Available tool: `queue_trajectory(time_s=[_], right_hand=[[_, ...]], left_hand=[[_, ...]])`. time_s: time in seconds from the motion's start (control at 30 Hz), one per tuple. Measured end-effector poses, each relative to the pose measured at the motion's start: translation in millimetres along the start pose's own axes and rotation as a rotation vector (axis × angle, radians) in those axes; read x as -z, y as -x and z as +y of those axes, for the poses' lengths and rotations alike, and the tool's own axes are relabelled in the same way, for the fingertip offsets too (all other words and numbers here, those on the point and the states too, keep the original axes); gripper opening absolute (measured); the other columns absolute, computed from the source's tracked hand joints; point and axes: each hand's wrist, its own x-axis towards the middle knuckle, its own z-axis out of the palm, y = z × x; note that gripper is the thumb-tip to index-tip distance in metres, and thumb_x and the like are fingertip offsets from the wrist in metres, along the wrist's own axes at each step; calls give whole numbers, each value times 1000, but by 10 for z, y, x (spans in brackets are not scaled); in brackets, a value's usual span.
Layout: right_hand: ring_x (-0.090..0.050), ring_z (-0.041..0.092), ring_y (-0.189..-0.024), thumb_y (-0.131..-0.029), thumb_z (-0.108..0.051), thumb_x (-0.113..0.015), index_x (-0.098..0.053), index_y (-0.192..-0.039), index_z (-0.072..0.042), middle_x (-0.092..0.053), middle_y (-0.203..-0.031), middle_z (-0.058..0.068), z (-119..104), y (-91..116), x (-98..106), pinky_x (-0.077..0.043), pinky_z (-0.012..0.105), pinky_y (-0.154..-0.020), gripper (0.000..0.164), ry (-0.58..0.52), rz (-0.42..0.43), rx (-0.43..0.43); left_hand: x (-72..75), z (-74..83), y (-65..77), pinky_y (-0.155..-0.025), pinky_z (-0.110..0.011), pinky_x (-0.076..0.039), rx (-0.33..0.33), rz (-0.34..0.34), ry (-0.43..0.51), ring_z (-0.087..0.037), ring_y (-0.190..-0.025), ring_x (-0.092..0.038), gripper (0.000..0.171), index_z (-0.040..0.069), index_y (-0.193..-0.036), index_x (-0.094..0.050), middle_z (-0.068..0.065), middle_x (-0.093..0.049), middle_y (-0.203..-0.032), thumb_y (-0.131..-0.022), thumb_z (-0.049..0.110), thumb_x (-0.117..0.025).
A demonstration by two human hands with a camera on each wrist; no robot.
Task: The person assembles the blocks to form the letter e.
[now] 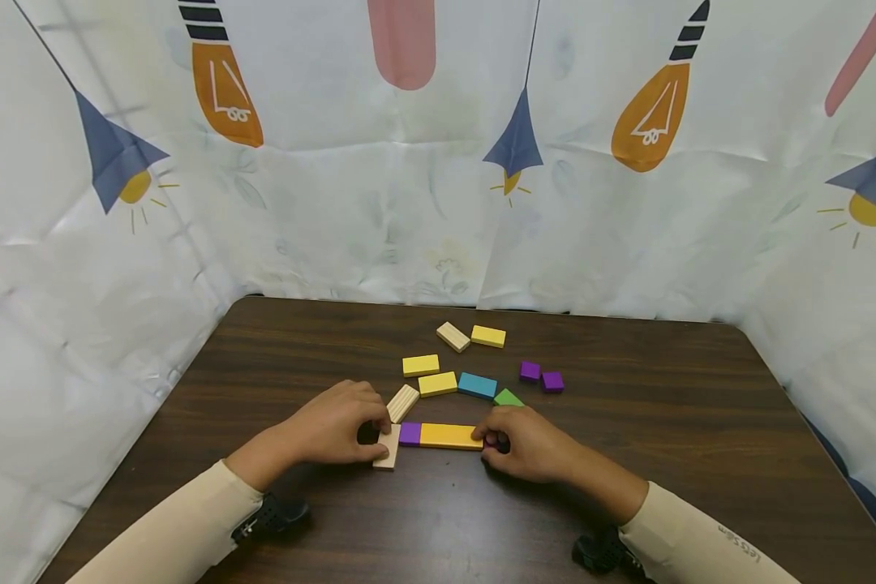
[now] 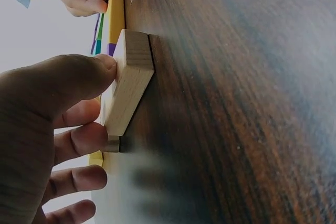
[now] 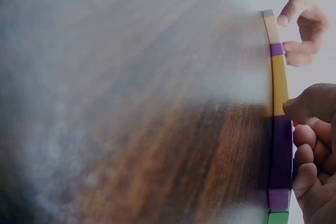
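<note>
A plain wooden block point(image 1: 387, 448) lies at the left end of a short row, across its line. My left hand point(image 1: 343, 426) pinches this block between thumb and fingers; in the left wrist view the thumb presses its near edge. Beside it sits a small purple block point(image 1: 410, 434), followed by a long orange-yellow block point(image 1: 448, 436). At the row's right end my right hand point(image 1: 529, 446) pinches a purple block point(image 3: 281, 153), mostly hidden under the fingers in the head view. Its index fingertip rests by the yellow block's end.
Behind the row, another wooden block point(image 1: 403, 403), a yellow block point(image 1: 437, 384), a blue block point(image 1: 478, 385) and a green block point(image 1: 508, 397) form an arc. Farther back lie more yellow blocks point(image 1: 488, 337), a wooden block point(image 1: 453, 337) and two purple blocks point(image 1: 530, 371).
</note>
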Motion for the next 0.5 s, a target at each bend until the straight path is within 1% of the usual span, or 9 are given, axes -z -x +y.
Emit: queue_trajectory(time_s=[0.17,0.3,0.5], right_hand=[[-53,3,-81,-91,-12,-77,-74,-110,-12,-61,-91,-11,1,2,-2,-50,23,-72,19,-5,6,2],[-53,2,-80,-90,-11,-76,-75,-109,-12,-61,-90,-11,1,0,-8,-50,22,-72,19,7,23,23],[-52,3,-79,-90,-8,-76,-75,-108,-10,-61,-88,-12,11,3,-12,-49,22,-70,18,10,37,50]], left_hand=[[13,-33,-5,-86,-41,-47,-5,44,-8,-9,-91,-54,18,27,-90,-72,18,-61,-89,-83,40,-83],[63,-69,-38,-85,-44,-49,5,85,-33,-11,-91,-57,17,24,-93,-73,14,-64,-91,-86,38,-82],[163,-120,-167,-89,-48,-50,21,126,-56,-19,-99,-62,21,20,-101,-75,7,-69,-101,-88,36,-81]])
